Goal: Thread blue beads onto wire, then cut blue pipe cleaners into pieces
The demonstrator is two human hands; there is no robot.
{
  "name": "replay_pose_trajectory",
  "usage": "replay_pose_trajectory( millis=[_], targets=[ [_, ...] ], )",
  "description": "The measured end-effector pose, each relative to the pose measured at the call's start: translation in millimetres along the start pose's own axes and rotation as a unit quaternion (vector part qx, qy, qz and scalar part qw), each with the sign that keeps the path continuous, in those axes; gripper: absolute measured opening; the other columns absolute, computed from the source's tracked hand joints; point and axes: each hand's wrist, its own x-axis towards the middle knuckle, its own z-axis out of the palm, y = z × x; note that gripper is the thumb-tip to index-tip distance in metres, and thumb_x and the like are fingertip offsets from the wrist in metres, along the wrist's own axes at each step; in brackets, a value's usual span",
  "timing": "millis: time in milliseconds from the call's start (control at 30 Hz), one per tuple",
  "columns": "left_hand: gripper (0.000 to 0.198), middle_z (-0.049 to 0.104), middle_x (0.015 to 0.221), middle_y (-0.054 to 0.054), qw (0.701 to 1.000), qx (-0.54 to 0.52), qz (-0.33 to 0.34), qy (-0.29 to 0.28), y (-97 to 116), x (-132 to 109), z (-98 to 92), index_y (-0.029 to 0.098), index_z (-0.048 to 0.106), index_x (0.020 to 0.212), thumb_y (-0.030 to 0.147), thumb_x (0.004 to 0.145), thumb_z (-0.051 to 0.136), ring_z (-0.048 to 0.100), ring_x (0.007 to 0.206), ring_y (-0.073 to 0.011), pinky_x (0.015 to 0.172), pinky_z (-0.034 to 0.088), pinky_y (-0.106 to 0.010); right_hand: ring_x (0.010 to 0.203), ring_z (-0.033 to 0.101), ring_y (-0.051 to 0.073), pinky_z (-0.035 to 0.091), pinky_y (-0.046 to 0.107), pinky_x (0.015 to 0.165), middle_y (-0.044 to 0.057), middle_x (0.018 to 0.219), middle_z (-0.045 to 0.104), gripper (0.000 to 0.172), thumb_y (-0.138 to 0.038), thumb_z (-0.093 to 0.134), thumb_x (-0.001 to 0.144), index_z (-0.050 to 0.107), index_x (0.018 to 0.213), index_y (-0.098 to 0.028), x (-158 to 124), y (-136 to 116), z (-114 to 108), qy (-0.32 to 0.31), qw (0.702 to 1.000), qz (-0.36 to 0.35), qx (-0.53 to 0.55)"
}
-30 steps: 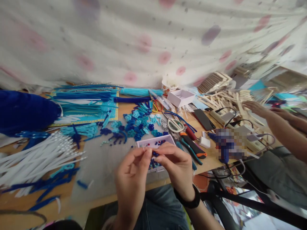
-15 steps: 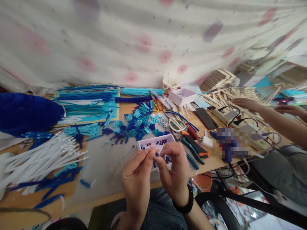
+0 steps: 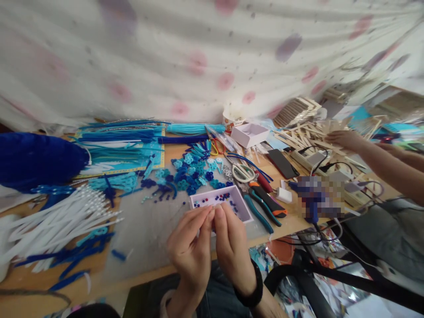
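Left hand [image 3: 190, 249] and right hand [image 3: 232, 247], fingertips pinched together, meet above the bead tray [image 3: 244, 208]

I read craft workshop: table [image 3: 170, 152] crammed with pipe cleaners [image 3: 59, 221] left of my hands [image 3: 192, 251], bead tray [image 3: 244, 211] just beyond them, scissors [image 3: 243, 173], pliers [image 3: 268, 204], wooden sticks [image 3: 308, 132] to their right.

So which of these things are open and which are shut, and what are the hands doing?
left hand: fingertips pinched shut, touching the right hand's.
right hand: fingertips pinched shut; what they hold is too small to tell.
bead tray: open, with beads scattered inside.
white box: open, looks empty.
phone: lying flat, screen dark.
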Motion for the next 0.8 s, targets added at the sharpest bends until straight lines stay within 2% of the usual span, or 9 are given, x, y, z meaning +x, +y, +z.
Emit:
replay_pose_trajectory(
  millis=[200, 367, 533, 600, 800],
  targets=[
    [0.012, 0.077, 0.084, -0.001, 1.000, -0.004, -0.009, 0.019, -0.6, -0.5, 1.8, 0.024, 0.077, 0.084, 0.020, 0.085, 0.066, 0.071, 0.078, -0.0183, 0.077, 0.058, -0.032, 0.061, 0.047, 0.015, 0.043, 0.027, 0.057, -0.001, 0.070, 0.049, 0.030, -0.032, 0.029, 0.104, 0.042, 0.078, -0.024, -2.5, 5.3, 9.4, 0.012, 0.998, 0.007, 0.059],
    [0.010, 0.077, 0.084, -0.001, 0.999, -0.014, -0.044, 0.028, -2.6, -0.8, 4.6, 0.023, 0.076, 0.084, 0.021, 0.084, 0.067, 0.070, 0.078, -0.0175, 0.077, 0.056, -0.030, 0.070, 0.055, 0.019, 0.049, 0.031, 0.065, 0.004, 0.078, 0.057, 0.025, -0.036, 0.031, 0.103, 0.048, 0.088, -0.025, -1.7, 13.5, 15.7, 0.051, 0.998, -0.020, 0.040],
    [0.010, 0.076, 0.084, -0.001, 0.996, -0.032, -0.072, 0.031, -8.7, -1.2, 9.2, 0.022, 0.077, 0.085, 0.023, 0.084, 0.067, 0.069, 0.078, -0.0169, 0.078, 0.055, -0.029, 0.063, 0.051, 0.020, 0.045, 0.033, 0.058, 0.003, 0.072, 0.053, 0.029, -0.035, 0.027, 0.104, 0.043, 0.082, -0.025, 1.1, 21.4, 15.8, 0.022, 0.999, -0.013, 0.021],
    [0.009, 0.076, 0.082, -0.001, 0.995, -0.041, -0.081, 0.044, -9.2, -0.5, 11.1, 0.021, 0.077, 0.083, 0.024, 0.083, 0.068, 0.069, 0.077, -0.0174, 0.076, 0.056, -0.029, 0.062, 0.049, 0.020, 0.043, 0.034, 0.057, 0.002, 0.070, 0.052, 0.030, -0.036, 0.026, 0.104, 0.042, 0.081, -0.025, 2.2, 24.5, 16.3, 0.025, 1.000, -0.008, 0.006],
    [0.011, 0.077, 0.083, -0.002, 0.989, -0.061, -0.133, 0.035, -9.9, 2.0, 15.2, 0.020, 0.078, 0.083, 0.026, 0.081, 0.069, 0.070, 0.078, -0.0191, 0.077, 0.057, -0.030, 0.060, 0.048, 0.019, 0.039, 0.033, 0.056, 0.001, 0.069, 0.051, 0.030, -0.034, 0.026, 0.104, 0.041, 0.080, -0.024, 3.9, 35.5, 20.0, 0.043, 0.997, -0.031, -0.055]
  ],
)
